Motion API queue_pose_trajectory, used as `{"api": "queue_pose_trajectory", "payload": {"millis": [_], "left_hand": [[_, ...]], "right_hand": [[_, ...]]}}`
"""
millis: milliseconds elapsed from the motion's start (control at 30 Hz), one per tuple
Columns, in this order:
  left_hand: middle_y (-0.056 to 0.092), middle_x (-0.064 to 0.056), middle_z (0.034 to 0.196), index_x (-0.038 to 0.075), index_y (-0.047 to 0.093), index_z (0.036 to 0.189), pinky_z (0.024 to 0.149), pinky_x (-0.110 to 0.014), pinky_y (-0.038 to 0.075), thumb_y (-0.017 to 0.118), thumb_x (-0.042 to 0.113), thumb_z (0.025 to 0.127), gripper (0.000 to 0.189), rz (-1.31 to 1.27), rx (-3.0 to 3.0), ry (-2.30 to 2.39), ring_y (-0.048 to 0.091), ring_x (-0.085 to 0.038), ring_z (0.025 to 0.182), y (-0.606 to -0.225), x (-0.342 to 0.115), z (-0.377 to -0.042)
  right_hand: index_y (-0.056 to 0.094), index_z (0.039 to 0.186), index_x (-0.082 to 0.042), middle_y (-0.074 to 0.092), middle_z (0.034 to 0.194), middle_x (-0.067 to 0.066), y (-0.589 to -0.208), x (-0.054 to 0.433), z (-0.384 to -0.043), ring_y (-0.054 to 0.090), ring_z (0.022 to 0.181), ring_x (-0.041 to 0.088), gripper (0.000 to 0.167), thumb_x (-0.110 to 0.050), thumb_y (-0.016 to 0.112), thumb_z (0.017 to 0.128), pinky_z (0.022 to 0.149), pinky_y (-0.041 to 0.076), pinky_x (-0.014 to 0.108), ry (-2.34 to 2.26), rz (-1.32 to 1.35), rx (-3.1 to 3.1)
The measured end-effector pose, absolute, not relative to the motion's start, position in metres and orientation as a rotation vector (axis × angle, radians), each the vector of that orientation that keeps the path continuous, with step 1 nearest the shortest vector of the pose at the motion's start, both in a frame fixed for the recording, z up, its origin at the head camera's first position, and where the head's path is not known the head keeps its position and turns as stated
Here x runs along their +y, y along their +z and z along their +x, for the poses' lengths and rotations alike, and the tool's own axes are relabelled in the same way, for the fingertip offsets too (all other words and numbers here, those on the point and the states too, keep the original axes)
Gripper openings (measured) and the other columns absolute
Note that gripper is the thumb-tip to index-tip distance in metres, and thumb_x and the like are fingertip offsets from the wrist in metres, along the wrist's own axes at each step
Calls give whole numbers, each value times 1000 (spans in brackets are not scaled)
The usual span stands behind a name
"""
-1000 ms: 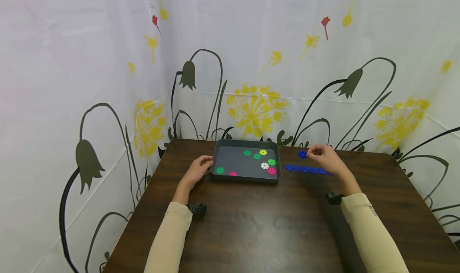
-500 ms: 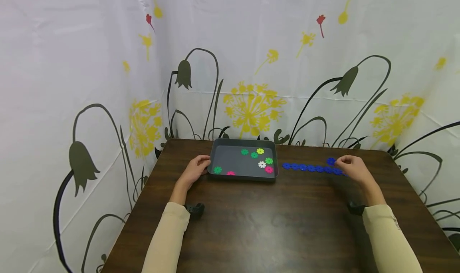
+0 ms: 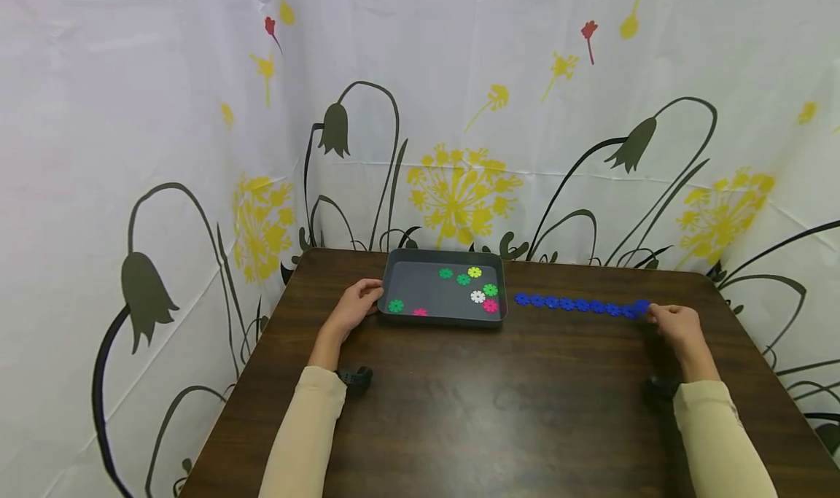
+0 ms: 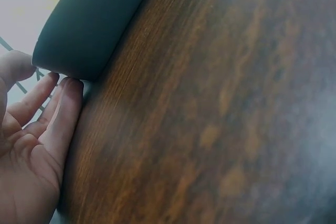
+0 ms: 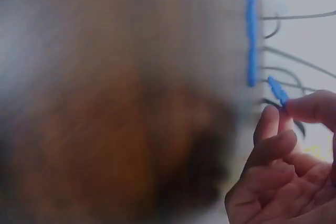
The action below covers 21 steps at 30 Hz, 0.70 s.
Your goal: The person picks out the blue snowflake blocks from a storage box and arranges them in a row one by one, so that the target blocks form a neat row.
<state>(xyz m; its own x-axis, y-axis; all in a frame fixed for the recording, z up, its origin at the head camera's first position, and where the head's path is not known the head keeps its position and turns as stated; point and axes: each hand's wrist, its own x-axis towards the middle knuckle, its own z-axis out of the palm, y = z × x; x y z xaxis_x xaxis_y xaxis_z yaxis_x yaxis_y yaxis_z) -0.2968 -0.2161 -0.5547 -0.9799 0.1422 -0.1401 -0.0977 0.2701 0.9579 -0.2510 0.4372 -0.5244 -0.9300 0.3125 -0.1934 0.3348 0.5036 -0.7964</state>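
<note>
My right hand [image 3: 679, 327] pinches a blue flower-shaped disc [image 5: 276, 89] between thumb and fingertips. In the head view this disc sits at the right end of a row of several blue flower-shaped discs [image 3: 566, 304] on the table. A small gap shows between it and the row [image 5: 251, 35] in the right wrist view. At the far left, my left hand [image 3: 353, 308] touches the left end of a dark grey tray [image 4: 97, 22], its fingers mostly straight against the tray's corner.
Inside the tray [image 3: 440, 321] lie green discs [image 3: 463, 279], pink discs [image 3: 490, 305], a yellow disc [image 3: 475, 272] and a white disc [image 3: 477, 297]. A brown wooden table [image 3: 485, 403] carries everything. A flower-printed curtain [image 3: 459, 46] hangs behind its far edge.
My right hand has moved right with the blue disc, from above the row's left part to its right end. The left hand stays at the tray.
</note>
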Motion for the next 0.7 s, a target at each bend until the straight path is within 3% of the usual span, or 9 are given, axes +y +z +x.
{"api": "queue_pose_trajectory", "payload": {"millis": [167,400,700], "left_hand": [[51,-25,158,1,47,158,123,-58,45,53,29,116,51,19,2330,1791,50,-39,148,-552,-214,-296],[52,-23,158,3,47,159,122,-56,46,52,30,116,51,-10,2330,1790,52,-37,146,-551,-213,-298],[54,-22,156,4,50,156,121,-56,48,53,30,115,49,-28,2337,1787,53,-36,145,-551,-214,-297]], "right_hand": [[72,118,14,69,68,-16,-531,444,-246,59,62,11,45,-26,55,105,55,51,30,-1492,698,2651],[75,109,9,69,67,-15,-531,446,-248,59,61,11,42,-27,55,106,54,51,29,-1501,722,2623],[75,111,12,69,65,-14,-530,444,-247,59,59,12,45,-28,55,104,53,51,31,-1456,671,2644]]}}
